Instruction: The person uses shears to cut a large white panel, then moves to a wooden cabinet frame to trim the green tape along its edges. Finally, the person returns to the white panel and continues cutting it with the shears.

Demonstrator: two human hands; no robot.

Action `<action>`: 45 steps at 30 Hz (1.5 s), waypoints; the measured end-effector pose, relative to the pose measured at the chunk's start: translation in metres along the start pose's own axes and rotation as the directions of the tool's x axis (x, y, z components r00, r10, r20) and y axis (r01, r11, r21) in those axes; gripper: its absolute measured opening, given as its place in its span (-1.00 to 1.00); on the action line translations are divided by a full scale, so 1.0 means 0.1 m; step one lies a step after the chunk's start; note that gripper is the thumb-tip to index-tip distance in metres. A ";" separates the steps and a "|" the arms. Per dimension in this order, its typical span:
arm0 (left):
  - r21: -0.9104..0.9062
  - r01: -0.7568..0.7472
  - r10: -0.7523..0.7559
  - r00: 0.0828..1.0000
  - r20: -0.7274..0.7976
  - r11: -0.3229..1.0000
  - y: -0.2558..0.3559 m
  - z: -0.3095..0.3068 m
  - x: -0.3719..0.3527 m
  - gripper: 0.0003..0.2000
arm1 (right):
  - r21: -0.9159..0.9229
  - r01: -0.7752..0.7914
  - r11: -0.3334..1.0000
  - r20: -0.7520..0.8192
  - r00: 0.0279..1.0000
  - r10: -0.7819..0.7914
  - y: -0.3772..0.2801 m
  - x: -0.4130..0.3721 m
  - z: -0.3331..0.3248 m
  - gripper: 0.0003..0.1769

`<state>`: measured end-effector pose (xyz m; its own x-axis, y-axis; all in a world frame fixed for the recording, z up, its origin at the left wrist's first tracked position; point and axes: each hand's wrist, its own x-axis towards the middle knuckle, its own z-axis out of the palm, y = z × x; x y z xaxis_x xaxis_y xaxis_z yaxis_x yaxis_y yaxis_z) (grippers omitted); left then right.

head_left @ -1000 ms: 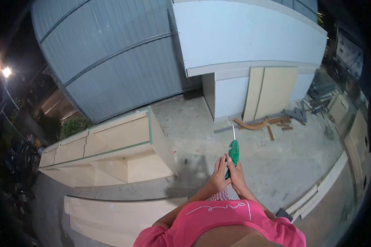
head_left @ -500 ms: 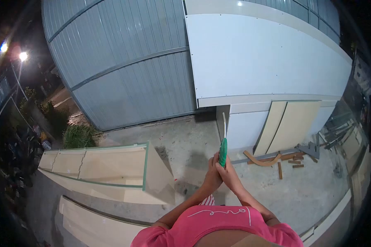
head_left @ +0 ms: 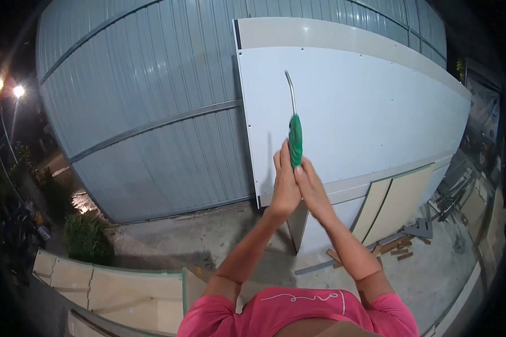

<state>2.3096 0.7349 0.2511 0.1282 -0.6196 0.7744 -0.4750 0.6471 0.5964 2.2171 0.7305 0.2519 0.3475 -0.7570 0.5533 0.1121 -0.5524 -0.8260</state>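
In the head view a green-handled tool with a thin, bent metal rod point(head_left: 296, 137) points upward before the white panel. Its exact kind does not show. Both arms stretch forward from my pink sleeves. My left hand point(head_left: 285, 182) is closed at the handle's lower left side. From the right, my right hand point(head_left: 314, 188) presses against the left and grips the handle's lower end. The hands meet below it, so part of the handle is hidden. The rod's tip appears in front of the large white panel point(head_left: 348, 106); whether it touches cannot be told.
Grey corrugated metal wall point(head_left: 157, 118) stands behind. Two cream boards point(head_left: 396, 194) lean at the right, with wood scraps point(head_left: 396, 245) on the concrete floor below. A long cream cabinet with green edges point(head_left: 129, 292) lies at lower left, beside a shrub point(head_left: 87, 238).
Both hands have risen with the green-handled tool, from low near the panel's base to before its face. The arms are more extended and the view has tilted upward.
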 end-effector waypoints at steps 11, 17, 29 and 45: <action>-0.100 -0.018 0.033 0.989 0.147 0.995 -0.86 0.30 1.48 -0.40 | 0.301 -0.054 0.952 -0.163 0.981 0.107 0.49 1.50 -0.18 -0.44; -0.084 -0.021 0.034 0.989 0.147 0.996 -1.18 0.54 1.78 -0.41 | 0.320 -0.080 0.944 -0.154 0.979 0.135 0.69 1.84 -0.36 -0.48; 0.013 -0.030 0.027 0.986 0.163 0.999 -1.42 0.66 1.87 -0.36 | 0.216 -0.106 0.971 -0.139 0.981 0.138 0.92 1.98 -0.46 -0.57; -0.025 -0.034 0.038 0.989 0.145 0.999 -1.41 0.76 1.82 -0.35 | 0.236 -0.075 0.969 -0.172 0.978 0.118 0.92 1.94 -0.53 -0.56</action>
<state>2.3341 0.4974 0.2917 -0.0172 -0.6526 0.7575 -0.4571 0.6790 0.5745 2.2461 0.5141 0.2889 0.1927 -0.8655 0.4623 0.3026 -0.3957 -0.8671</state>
